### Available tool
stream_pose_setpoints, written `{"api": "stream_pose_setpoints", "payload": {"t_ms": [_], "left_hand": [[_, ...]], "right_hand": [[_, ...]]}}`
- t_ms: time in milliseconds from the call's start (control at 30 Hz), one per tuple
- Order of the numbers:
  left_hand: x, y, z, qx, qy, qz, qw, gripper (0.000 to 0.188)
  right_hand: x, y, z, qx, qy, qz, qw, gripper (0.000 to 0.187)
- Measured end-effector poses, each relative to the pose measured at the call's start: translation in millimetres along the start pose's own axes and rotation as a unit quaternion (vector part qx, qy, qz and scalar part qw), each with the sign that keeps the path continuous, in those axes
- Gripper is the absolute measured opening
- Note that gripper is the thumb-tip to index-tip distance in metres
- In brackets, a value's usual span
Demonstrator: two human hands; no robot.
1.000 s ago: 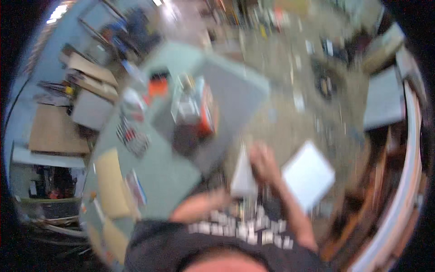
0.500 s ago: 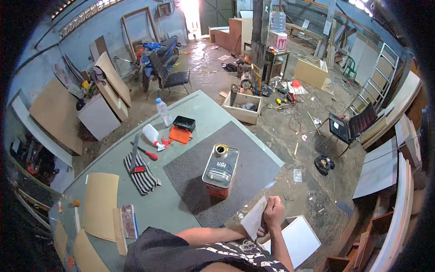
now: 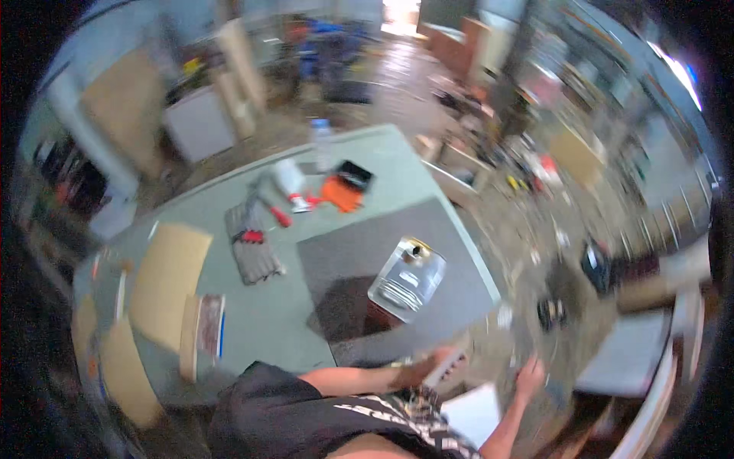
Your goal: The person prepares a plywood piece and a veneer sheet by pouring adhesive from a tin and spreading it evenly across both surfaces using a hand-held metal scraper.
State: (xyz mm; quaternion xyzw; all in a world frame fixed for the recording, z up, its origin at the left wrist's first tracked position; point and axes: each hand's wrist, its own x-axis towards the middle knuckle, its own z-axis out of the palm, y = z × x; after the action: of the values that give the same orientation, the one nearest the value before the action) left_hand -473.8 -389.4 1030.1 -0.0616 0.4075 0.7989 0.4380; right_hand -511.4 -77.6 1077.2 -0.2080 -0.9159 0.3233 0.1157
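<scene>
Watching from far away through the head camera, I see my left grip (image 3: pixel 437 362) closed on a thin pale piece (image 3: pixel 443 372). The piece is tilted and sits right inside the grip, with fingers on its edge, near the shirt. I think it is held by the edge so its flat face stays free. My right grip (image 3: pixel 531 375) is well apart from it, out to the right over the floor (image 3: pixel 497 222). That one is blurry, so I can't tell if it is wide, narrow or holding something.

A metal can (image 3: pixel 410 277) stands upright on a dark sheet (image 3: pixel 428 222) on the worktop (image 3: pixel 260 336), ahead of the left grip and not touching it. Maybe the sheet is there to catch drips, as the can's hole looks brown around it. A white panel (image 3: pixel 475 413) shows between the two arms.
</scene>
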Motion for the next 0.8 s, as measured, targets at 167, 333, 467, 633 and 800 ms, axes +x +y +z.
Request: {"api": "stream_pose_setpoints", "payload": {"t_ms": [167,333,467,633,800], "left_hand": [[36.3,24.1,73.2,0.024,0.235,0.110,0.965,0.036],[153.8,8.1,79.3,0.049,0.389,0.279,0.877,0.044],[246.7,58.2,94.3,-0.018,0.549,0.374,0.747,0.038],[324.6,59.2,110.5,-0.018,0.472,0.374,0.798,0.034],[306.0,55.4,139.1,0.000,0.321,0.313,0.894,0.022]], "right_hand": [[-47.3,118.2,27.1,0.073,-0.095,-0.009,0.993,0.050],[-19.1,59.3,33.8,0.135,-0.192,-0.238,0.942,0.042],[77.7,48.1,30.6,0.232,-0.470,-0.133,0.842,0.024],[186.0,84.8,31.6,0.390,-0.383,-0.035,0.837,0.028],[217.3,105.7,36.7,0.619,-0.354,0.184,0.677,0.047]]}}
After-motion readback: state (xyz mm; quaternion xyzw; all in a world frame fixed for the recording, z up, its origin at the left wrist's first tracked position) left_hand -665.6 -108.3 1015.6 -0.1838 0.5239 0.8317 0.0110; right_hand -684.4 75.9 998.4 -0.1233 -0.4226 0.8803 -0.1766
